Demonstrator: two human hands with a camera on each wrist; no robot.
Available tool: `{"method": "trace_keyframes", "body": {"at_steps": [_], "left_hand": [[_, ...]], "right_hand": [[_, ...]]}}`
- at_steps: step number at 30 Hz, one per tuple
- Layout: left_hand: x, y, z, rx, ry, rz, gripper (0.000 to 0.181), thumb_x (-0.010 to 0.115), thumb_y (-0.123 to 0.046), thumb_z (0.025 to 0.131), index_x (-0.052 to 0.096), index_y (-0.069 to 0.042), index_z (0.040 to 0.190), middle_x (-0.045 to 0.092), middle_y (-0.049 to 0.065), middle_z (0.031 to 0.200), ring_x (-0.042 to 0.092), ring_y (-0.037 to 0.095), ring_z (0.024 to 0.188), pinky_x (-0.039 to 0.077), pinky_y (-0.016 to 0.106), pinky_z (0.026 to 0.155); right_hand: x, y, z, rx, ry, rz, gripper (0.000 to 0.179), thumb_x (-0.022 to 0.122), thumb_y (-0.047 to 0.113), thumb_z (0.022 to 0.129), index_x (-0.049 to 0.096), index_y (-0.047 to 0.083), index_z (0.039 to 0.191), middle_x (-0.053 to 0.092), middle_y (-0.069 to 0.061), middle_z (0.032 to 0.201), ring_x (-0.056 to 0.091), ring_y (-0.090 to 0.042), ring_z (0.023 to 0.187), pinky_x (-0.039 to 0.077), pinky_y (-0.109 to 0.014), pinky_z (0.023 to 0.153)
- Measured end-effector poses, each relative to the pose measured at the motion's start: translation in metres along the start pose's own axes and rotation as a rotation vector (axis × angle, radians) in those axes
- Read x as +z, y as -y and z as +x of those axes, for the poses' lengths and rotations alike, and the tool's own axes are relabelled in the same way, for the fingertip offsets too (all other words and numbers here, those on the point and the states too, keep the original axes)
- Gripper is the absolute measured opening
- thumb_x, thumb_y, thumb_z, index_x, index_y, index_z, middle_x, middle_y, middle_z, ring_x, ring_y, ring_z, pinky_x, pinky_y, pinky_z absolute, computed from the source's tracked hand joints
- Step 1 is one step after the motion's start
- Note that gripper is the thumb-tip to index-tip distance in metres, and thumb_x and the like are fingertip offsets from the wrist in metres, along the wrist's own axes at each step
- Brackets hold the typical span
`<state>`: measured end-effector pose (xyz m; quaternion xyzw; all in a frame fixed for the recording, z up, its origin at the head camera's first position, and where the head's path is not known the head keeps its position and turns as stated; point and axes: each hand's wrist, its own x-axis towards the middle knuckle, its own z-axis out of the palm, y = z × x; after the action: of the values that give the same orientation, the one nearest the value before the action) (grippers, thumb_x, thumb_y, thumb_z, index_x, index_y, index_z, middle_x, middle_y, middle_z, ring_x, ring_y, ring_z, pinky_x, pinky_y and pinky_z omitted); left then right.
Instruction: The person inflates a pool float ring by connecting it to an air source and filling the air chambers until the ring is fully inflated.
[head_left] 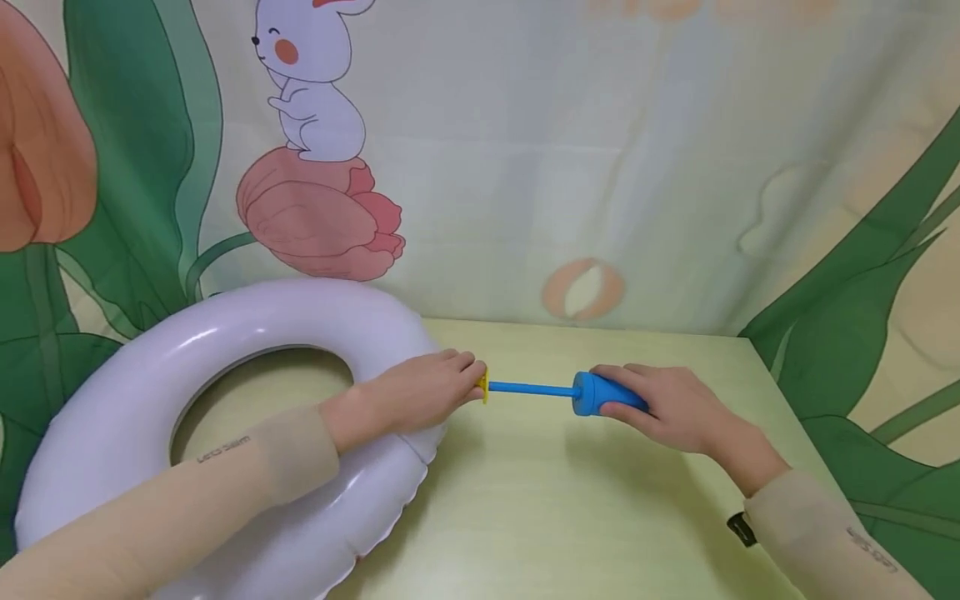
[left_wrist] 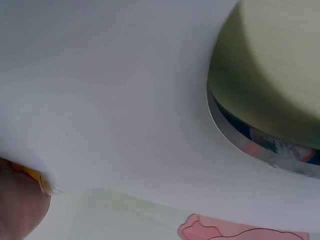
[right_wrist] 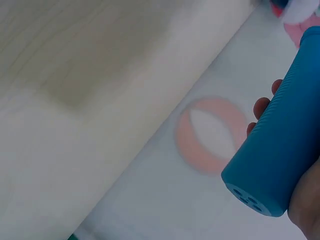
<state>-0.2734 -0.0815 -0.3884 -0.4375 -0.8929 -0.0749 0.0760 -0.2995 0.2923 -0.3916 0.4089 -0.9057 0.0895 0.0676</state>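
Note:
A blue hand air pump [head_left: 615, 396] is held level between my two hands, with a thin blue rod [head_left: 531, 389] showing between its barrel and a yellow end piece [head_left: 486, 386]. My right hand [head_left: 678, 408] grips the ribbed barrel; the right wrist view shows holes in the barrel's end [right_wrist: 247, 200]. With its fingers curled, my left hand [head_left: 416, 390] holds the yellow end piece, mostly hidden by the fingers. Under that hand and forearm lies a white inflatable swim ring [head_left: 97, 433], rounded and glossy. In the left wrist view a yellow part [left_wrist: 31, 172] shows beside my fingertip.
The ring covers the left part of a pale yellow-green table [head_left: 510, 517]. Behind it hangs a curtain [head_left: 495, 167] printed with a rabbit and tulips. Near my right cuff is a small black object [head_left: 741, 528].

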Motion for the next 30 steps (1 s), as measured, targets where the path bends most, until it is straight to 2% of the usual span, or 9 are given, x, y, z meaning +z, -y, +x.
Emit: {"method": "trace_keyframes", "body": {"at_steps": [3, 5, 10, 16, 22, 25, 30], "left_hand": [[-0.003, -0.005, 0.006, 0.055, -0.017, 0.046, 0.011, 0.059, -0.018, 0.106, 0.059, -0.007, 0.105, 0.055, 0.002, 0.091, 0.054, 0.020, 0.081, 0.048, 0.031, 0.078], [-0.003, -0.009, 0.009, 0.068, -0.010, 0.072, 0.012, 0.060, -0.018, 0.106, 0.059, -0.006, 0.104, 0.055, 0.003, 0.091, 0.054, 0.020, 0.082, 0.048, 0.030, 0.079], [-0.001, -0.016, 0.014, 0.037, 0.034, 0.084, 0.017, 0.060, -0.021, 0.106, 0.057, -0.004, 0.107, 0.052, 0.002, 0.091, 0.052, 0.018, 0.083, 0.047, 0.029, 0.078], [0.001, -0.020, 0.018, 0.022, 0.045, 0.025, 0.019, 0.055, -0.023, 0.109, 0.055, -0.004, 0.108, 0.048, 0.000, 0.089, 0.050, 0.018, 0.083, 0.045, 0.030, 0.077], [0.004, -0.013, 0.015, -0.012, 0.072, -0.050, 0.017, 0.053, -0.023, 0.109, 0.056, -0.006, 0.110, 0.052, -0.001, 0.092, 0.053, 0.018, 0.088, 0.047, 0.031, 0.083], [0.003, -0.009, 0.014, -0.002, 0.053, -0.073, 0.015, 0.055, -0.022, 0.109, 0.056, -0.007, 0.108, 0.054, 0.000, 0.093, 0.055, 0.018, 0.088, 0.048, 0.030, 0.084], [0.000, -0.005, 0.013, 0.007, 0.041, -0.103, 0.013, 0.054, -0.021, 0.109, 0.057, -0.008, 0.107, 0.056, 0.000, 0.095, 0.056, 0.019, 0.089, 0.047, 0.031, 0.087]], "right_hand": [[0.001, 0.013, 0.008, -0.006, 0.003, -0.001, 0.052, 0.064, 0.046, 0.101, 0.056, 0.020, 0.144, 0.069, -0.001, 0.116, 0.067, -0.016, 0.089, 0.052, -0.035, 0.071], [0.003, 0.023, 0.016, -0.009, 0.009, -0.007, 0.052, 0.062, 0.048, 0.101, 0.056, 0.020, 0.144, 0.069, -0.001, 0.114, 0.065, -0.015, 0.086, 0.052, -0.034, 0.070], [0.008, 0.049, 0.036, -0.026, 0.003, -0.022, 0.054, 0.057, 0.054, 0.102, 0.056, 0.019, 0.144, 0.067, 0.000, 0.104, 0.061, -0.012, 0.076, 0.048, -0.029, 0.065], [0.010, 0.064, 0.048, -0.074, -0.045, -0.042, 0.053, 0.057, 0.054, 0.102, 0.058, 0.018, 0.141, 0.065, 0.001, 0.096, 0.057, -0.010, 0.069, 0.045, -0.027, 0.059], [0.005, 0.048, 0.043, -0.055, 0.024, -0.023, 0.056, 0.054, 0.058, 0.102, 0.056, 0.022, 0.145, 0.067, 0.002, 0.102, 0.060, -0.011, 0.077, 0.049, -0.029, 0.065], [-0.004, 0.031, 0.033, -0.039, 0.047, -0.002, 0.056, 0.056, 0.058, 0.101, 0.055, 0.024, 0.146, 0.068, 0.002, 0.109, 0.062, -0.012, 0.084, 0.051, -0.032, 0.070], [-0.015, -0.001, 0.008, -0.031, 0.033, 0.046, 0.051, 0.063, 0.051, 0.100, 0.058, 0.025, 0.144, 0.069, 0.005, 0.119, 0.065, -0.013, 0.096, 0.054, -0.038, 0.078]]}}
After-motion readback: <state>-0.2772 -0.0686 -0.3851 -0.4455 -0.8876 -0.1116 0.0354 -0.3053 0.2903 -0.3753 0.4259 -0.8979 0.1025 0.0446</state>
